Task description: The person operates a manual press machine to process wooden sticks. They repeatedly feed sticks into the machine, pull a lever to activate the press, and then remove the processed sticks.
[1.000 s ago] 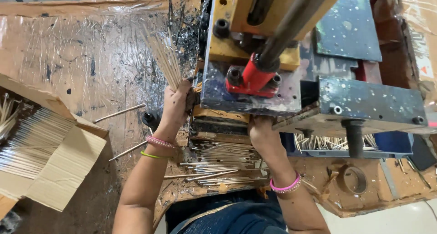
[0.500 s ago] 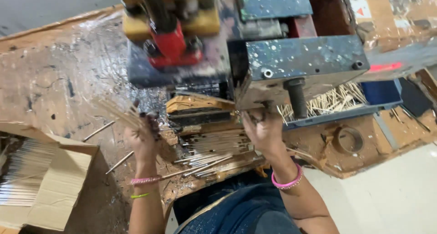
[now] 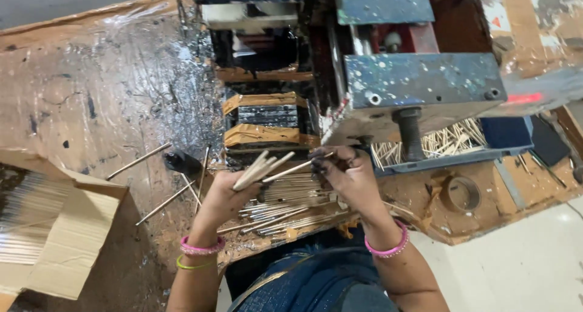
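Left hand: your left hand, centre of frame, has its fingers clamped on a small bundle of thin sticks.
Right hand: your right hand pinches one stick's far end; the grip is hard to read.
Done: a heap of sticks lies below your hands.
Left: bare sticks wait in the machine's tray at right.
Box: the cardboard box, lower left, holds more.
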